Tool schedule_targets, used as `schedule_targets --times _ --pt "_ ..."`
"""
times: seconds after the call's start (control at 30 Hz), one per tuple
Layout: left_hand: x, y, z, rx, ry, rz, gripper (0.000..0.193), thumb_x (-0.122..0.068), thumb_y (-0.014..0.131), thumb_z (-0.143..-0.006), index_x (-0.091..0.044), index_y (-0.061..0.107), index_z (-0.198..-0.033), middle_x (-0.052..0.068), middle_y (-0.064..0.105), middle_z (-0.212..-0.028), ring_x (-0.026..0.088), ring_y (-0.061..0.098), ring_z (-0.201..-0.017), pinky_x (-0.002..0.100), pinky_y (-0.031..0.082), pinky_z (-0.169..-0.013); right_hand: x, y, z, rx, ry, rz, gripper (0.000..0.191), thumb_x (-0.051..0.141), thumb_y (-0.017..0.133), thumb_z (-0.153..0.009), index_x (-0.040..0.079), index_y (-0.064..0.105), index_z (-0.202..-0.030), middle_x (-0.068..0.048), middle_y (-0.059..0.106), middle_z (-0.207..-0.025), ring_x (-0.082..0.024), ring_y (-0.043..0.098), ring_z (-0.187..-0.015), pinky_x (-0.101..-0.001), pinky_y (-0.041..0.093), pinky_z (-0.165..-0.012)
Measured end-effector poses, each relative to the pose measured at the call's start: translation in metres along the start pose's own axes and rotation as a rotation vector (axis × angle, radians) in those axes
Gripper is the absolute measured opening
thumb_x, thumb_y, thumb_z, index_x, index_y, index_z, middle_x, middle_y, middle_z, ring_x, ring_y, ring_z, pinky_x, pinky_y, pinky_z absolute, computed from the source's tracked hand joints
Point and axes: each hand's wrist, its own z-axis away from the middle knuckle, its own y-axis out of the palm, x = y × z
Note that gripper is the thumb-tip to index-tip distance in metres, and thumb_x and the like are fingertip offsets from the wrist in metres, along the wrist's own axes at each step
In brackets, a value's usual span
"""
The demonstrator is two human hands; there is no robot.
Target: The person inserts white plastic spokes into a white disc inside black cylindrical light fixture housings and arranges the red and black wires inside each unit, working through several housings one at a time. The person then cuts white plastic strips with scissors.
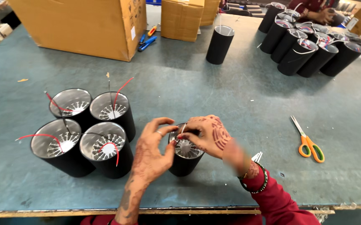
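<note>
Left hand (153, 146) and right hand (207, 134) pinch wires over black cylinder (184, 160) containing finned metal insert; four cylinders (87, 129) alongside contain inserts, red and black wires.

I see both hands at one black cylinder (184, 156) standing on the grey-green table (214, 96): my left hand (153, 152) against its left rim, my right hand (207, 133) over its open top. Four like cylinders (84, 133) with red wires stand grouped just left, and orange-handled scissors (307, 139) lie well apart to the right.
</note>
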Motion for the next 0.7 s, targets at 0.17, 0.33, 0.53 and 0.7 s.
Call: schedule_targets --times 0.17,0.33,0.53,0.7 --pt "-0.006 -0.008 -0.002 -0.058 -0.059 0.049 0.037 0.003 0.063 -0.075 -0.008 0.074 -0.109 0.008 0.068 -0.126 0.027 0.066 -0.121 0.039 0.051 -0.102 -0.012 0.018 -0.001 0.083 -0.061 0.062 0.014 0.020 0.075 -0.081 0.008 0.078 -0.086 -0.010 0.074 -0.085 -0.030 0.071 -0.076 -0.0401 0.054 -0.068" --pt "-0.011 0.000 -0.001 -0.068 0.056 0.054 0.033 -0.001 0.070 -0.079 -0.007 0.075 -0.111 0.008 0.069 -0.123 0.029 0.067 -0.116 0.041 0.052 -0.101 -0.025 0.041 -0.005 0.176 -0.005 0.191 0.016 0.018 0.074 -0.076 0.009 0.079 -0.087 -0.012 0.074 -0.084 -0.033 0.070 -0.078 -0.0439 0.053 -0.067" --pt "-0.009 0.011 -0.001 -0.171 0.142 -0.026 0.011 -0.009 0.076 -0.088 -0.009 0.076 -0.100 0.004 0.074 -0.108 0.027 0.070 -0.104 0.044 0.051 -0.111 -0.030 0.035 -0.007 0.141 -0.087 0.105 0.021 0.019 0.075 -0.076 0.005 0.075 -0.092 -0.015 0.072 -0.086 -0.036 0.069 -0.080 -0.0450 0.053 -0.067" --pt "-0.006 0.013 0.002 -0.222 0.105 -0.004 0.005 -0.006 0.073 -0.091 -0.004 0.071 -0.095 0.007 0.072 -0.106 0.029 0.070 -0.104 0.041 0.054 -0.101 -0.026 0.026 -0.004 0.144 -0.110 0.048 0.017 0.021 0.073 -0.082 0.005 0.073 -0.087 -0.012 0.073 -0.086 -0.034 0.070 -0.080 -0.0442 0.053 -0.068"
